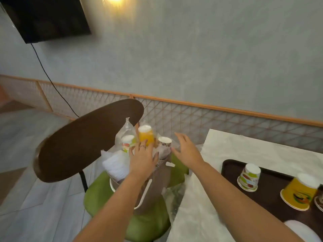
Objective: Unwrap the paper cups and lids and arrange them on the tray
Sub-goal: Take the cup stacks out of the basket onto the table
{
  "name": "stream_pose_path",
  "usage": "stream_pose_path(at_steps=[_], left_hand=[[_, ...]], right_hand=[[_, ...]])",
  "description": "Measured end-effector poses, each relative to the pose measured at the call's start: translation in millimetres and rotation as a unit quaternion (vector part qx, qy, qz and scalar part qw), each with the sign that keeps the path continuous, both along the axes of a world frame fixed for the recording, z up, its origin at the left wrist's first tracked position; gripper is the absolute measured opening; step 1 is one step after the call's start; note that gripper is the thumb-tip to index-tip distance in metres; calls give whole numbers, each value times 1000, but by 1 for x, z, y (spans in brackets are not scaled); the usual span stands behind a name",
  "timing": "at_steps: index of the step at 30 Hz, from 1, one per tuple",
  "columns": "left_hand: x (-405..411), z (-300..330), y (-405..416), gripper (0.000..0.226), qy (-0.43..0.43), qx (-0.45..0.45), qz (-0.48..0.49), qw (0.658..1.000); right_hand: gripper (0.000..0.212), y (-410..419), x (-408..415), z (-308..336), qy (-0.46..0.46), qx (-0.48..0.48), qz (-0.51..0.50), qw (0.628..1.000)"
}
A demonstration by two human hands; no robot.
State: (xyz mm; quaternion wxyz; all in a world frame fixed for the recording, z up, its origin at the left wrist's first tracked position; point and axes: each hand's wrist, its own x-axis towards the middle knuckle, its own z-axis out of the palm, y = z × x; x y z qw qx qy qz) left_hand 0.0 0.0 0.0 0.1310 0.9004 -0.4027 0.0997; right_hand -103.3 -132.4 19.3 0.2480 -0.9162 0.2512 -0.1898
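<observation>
Nearest, at the lower right: a pale marble-look desk [201,198] carrying a dark brown tray [272,193]. On the tray, three cups stand upside down: a green-patterned cup [249,177], a yellow cup [299,193] to its right, and the edge of a third cup [319,202] cut off by the frame. A white object sits at the bottom right corner, only partly in view; cannot identify.

Left of the desk: green-cushioned chair [148,222] with a dark rounded backrest [83,142]. A brown paper bag [153,186] stands on the seat, with crumpled clear plastic wrap [174,194] beside it against the desk edge.

Both arms reach forward over the bag. Left hand [142,158]: fingers extended and spread, ring on one finger, resting over the bag's mouth; holds nothing. Right hand [186,151]: fingers straight and apart, hovering just right of the bag, holding nothing.

Beyond the hands, still at the bag: a plastic-wrapped stack of green-patterned cups [128,142], a yellow cup stack [146,134], a dark-patterned cup [165,141], all bottom-up. White bundle of lids [116,165] at the bag's left.

Far: lattice wall panel [209,117], wall-mounted screen [47,16] with a hanging cable.
</observation>
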Motion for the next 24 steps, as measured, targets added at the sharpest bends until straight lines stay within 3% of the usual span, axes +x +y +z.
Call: stream_pose_path(at_steps=[4,7,11,14,19,24], left_hand=[[12,-18,8,48,4,43,-6,999],[10,-22,10,68,68,-5,-33,997],[15,-24,6,46,79,-22,-22,996],[19,-31,6,33,60,3,-23,998],[24,-39,5,68,73,22,-17,997],[26,-43,4,68,52,40,-18,998]], right_hand=[[60,9,26,-6,6,49,-12,999],[61,12,44,-13,-1,72,-26,997],[62,14,60,-18,-11,80,-52,995],[78,15,67,-20,-15,94,-82,992],[90,22,67,-29,-43,143,-121,981],[77,31,67,-40,-30,129,-118,984]])
